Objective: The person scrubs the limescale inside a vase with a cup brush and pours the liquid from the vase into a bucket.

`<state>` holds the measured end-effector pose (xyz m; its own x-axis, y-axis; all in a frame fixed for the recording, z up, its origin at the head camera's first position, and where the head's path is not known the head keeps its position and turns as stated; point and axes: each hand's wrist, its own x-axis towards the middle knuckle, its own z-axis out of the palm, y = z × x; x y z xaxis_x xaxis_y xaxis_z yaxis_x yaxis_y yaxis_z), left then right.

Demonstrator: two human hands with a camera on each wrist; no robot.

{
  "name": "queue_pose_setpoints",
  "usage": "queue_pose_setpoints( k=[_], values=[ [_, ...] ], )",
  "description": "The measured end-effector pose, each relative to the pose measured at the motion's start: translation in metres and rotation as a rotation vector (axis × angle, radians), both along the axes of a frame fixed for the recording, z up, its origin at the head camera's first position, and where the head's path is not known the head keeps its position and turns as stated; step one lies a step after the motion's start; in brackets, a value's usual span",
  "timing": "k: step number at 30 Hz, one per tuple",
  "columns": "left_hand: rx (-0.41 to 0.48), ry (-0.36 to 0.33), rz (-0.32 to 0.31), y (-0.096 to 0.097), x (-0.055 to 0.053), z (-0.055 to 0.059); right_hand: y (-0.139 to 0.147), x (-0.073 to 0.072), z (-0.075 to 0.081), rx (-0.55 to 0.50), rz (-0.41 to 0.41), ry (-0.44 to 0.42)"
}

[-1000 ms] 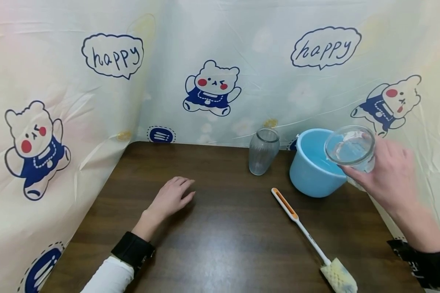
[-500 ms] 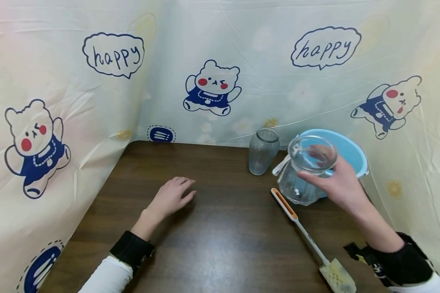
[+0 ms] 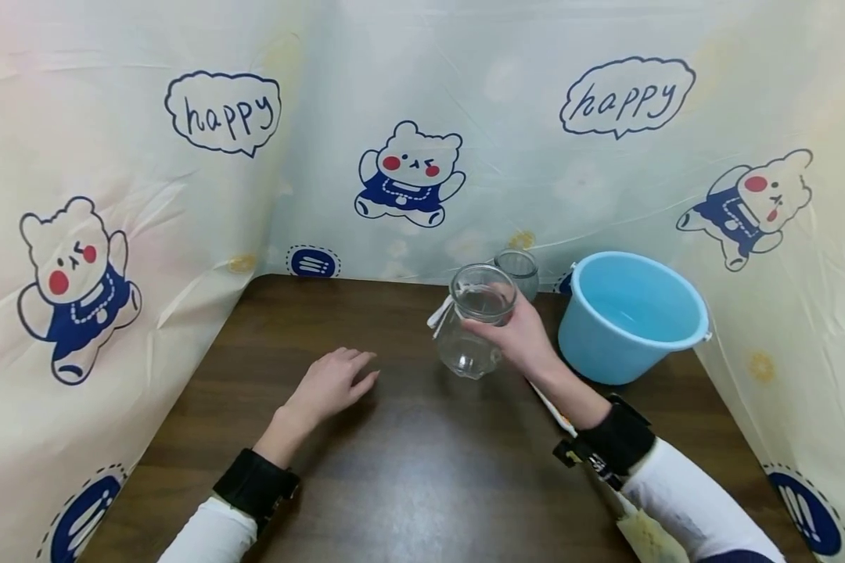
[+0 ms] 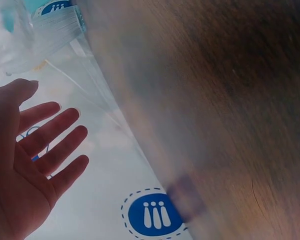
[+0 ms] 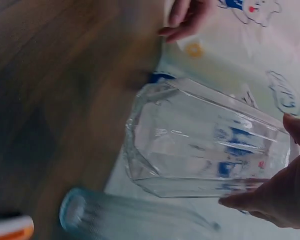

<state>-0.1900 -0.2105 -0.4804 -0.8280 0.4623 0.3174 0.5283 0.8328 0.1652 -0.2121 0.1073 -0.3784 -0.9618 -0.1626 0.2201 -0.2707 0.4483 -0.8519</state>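
My right hand (image 3: pixel 528 336) grips a clear glass vase (image 3: pixel 468 352) by its neck, with the thumb across the near side. White string hangs at the vase's neck. In the right wrist view the vase's faceted base (image 5: pixel 135 135) points toward the wooden table. Behind it stands a second, ribbed glass vase (image 3: pixel 517 266), partly hidden by the held one; its foot (image 5: pixel 72 212) shows low in the right wrist view. Over the left part of the table, my left hand (image 3: pixel 331 383) is relaxed with its fingers apart, and its palm (image 4: pixel 30 190) holds nothing.
A light blue bucket (image 3: pixel 598 344) stands at the back right. Partly under my right forearm lies a long-handled sponge brush, its pale sponge head (image 3: pixel 648 539) near the front edge. A printed curtain (image 3: pixel 408 62) surrounds the wooden table (image 3: pixel 408 485).
My right hand has carried the glass vase leftward from beside the bucket, past its front, to the middle of the table, now overlapping the ribbed vase. My left hand has stayed in place.
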Motion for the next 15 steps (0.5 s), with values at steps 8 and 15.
queue_pose_setpoints(
  k=[8, 15],
  values=[
    [-0.002, 0.012, 0.023, -0.004, 0.003, 0.000, -0.049, -0.048, -0.036, -0.017, -0.095, 0.010],
    [0.005, 0.000, 0.030, -0.006, 0.006, -0.007, -0.068, -0.084, -0.060, 0.006, -0.164, -0.018]
  ],
)
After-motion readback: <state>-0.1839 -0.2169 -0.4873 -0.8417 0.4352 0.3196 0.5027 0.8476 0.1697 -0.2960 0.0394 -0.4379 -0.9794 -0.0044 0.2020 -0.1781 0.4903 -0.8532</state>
